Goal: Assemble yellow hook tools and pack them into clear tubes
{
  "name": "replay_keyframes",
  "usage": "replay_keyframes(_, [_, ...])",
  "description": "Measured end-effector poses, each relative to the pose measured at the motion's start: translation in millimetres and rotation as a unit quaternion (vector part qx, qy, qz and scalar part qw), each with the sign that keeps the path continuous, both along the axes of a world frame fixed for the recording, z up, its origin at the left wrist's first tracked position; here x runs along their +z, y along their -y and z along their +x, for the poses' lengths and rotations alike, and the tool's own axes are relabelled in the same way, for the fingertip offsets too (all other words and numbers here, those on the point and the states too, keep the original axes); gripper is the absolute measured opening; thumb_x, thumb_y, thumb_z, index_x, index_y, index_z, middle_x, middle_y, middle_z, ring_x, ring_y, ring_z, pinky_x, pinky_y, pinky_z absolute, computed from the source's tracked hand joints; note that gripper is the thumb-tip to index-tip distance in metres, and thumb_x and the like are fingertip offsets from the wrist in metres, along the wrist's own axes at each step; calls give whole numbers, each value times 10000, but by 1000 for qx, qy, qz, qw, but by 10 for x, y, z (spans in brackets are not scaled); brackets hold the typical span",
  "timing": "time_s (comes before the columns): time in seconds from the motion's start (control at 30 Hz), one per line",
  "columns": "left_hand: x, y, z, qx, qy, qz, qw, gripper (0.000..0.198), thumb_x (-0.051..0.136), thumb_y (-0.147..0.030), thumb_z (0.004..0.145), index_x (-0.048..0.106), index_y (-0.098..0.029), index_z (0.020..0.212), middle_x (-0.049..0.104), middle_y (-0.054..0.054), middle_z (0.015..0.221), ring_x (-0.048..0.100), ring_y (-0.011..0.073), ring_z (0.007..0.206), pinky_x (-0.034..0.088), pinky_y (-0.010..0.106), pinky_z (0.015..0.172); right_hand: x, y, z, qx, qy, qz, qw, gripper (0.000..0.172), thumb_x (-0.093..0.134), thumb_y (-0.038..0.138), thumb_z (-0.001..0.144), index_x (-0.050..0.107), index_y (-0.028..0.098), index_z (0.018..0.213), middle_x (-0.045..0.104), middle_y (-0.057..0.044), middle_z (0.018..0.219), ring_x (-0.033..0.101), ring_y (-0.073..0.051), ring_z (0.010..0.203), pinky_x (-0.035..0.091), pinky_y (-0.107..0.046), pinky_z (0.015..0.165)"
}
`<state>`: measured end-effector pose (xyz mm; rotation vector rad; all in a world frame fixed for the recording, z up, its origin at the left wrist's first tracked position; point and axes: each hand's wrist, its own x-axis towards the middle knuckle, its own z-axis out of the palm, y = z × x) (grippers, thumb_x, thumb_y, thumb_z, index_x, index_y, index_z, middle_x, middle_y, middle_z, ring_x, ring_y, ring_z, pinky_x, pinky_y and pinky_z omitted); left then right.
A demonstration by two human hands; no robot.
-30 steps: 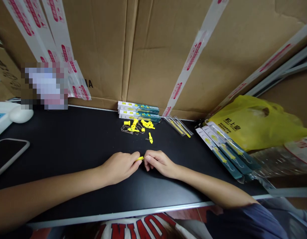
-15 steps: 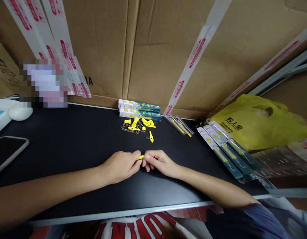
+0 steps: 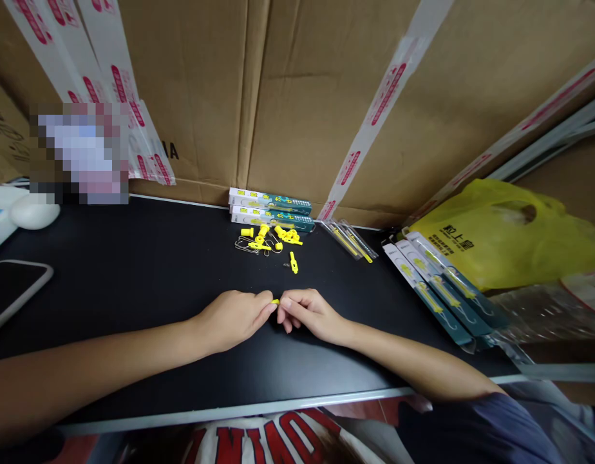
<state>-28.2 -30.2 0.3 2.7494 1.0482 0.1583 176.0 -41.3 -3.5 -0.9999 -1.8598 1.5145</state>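
Low over the black table, my left hand [image 3: 237, 318] is closed, thumb and forefinger pinching a small yellow plastic part [image 3: 275, 301]. Most of that part is hidden by the fingers. My right hand [image 3: 313, 314] meets it from the other side, thumb and forefinger pressed together at its end. Just beyond the hands lie a single yellow plastic piece [image 3: 293, 262] and a small coil spring [image 3: 286, 265]. Farther back is a loose group of yellow plastic pieces [image 3: 263, 233] with metal wire hooks [image 3: 246, 245].
Two spring-scale boxes [image 3: 273, 219] lie against the cardboard wall. Clear scale tubes [image 3: 348, 240] are beside them. More printed boxes [image 3: 435, 290] and a yellow plastic bag [image 3: 505, 238] sit at right. A phone [image 3: 17, 290] and a white device [image 3: 34, 211] are at left.
Less of the yellow part shows between my fingers. Both hands stay almost in place, and the whole view has shifted slightly.
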Motion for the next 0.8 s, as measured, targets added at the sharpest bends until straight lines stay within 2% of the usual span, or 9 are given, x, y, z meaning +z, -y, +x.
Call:
replay_keyframes(0.13, [-2,3,-1,4,13,-1,1000,306,246,-278,1001,511,-183,879,689,34,744,679,199,654,426,266,541,1,17,-17,1,-11,-22,1000,443,427,493,947,576,139,727,535,25,550,413,-62,475,322,-193,484])
replay_keyframes(0.33, [4,5,-9,4,56,-11,998,320,216,-281,1005,490,-189,867,678,30,746,670,182,646,422,254,550,-11,13,-37,-6,-17,-30,999,368,412,491,954,536,158,861,538,45,573,382,-56,453,310,-188,462])
replay_keyframes(0.53, [19,25,5,21,57,-39,997,254,265,-276,991,479,-193,883,656,20,707,651,185,633,368,255,531,-43,-30,-36,-37,-13,-26,999,348,372,485,964,486,180,840,522,54,564,362,-58,417,302,-182,419])
replay_keyframes(0.6, [32,13,6,34,88,-65,993,243,284,-268,986,473,-196,850,628,11,704,630,174,639,362,257,552,-41,-22,-28,-48,29,56,997,278,376,423,977,495,185,896,543,31,647,425,-73,488,366,-192,474])
replay_keyframes(0.67, [45,-4,6,45,145,-102,983,258,302,-283,985,459,-201,797,592,-6,704,602,155,655,365,254,581,-43,-13,-11,-63,92,208,972,188,432,352,962,513,184,981,584,-31,833,505,-101,636,439,-227,579])
replay_keyframes(0.73, [56,-14,9,53,197,-141,969,285,313,-308,982,442,-204,751,551,-22,687,568,139,653,367,249,596,-51,-13,11,-84,150,376,911,165,516,310,921,529,188,1032,576,-92,1015,548,-152,820,476,-283,697])
replay_keyframes(0.8, [60,-10,21,57,222,-176,957,297,317,-313,978,433,-202,728,530,-27,683,541,130,654,375,248,611,-59,-23,37,-92,196,503,837,136,564,291,895,564,204,1000,581,-101,1035,548,-188,899,468,-324,749])
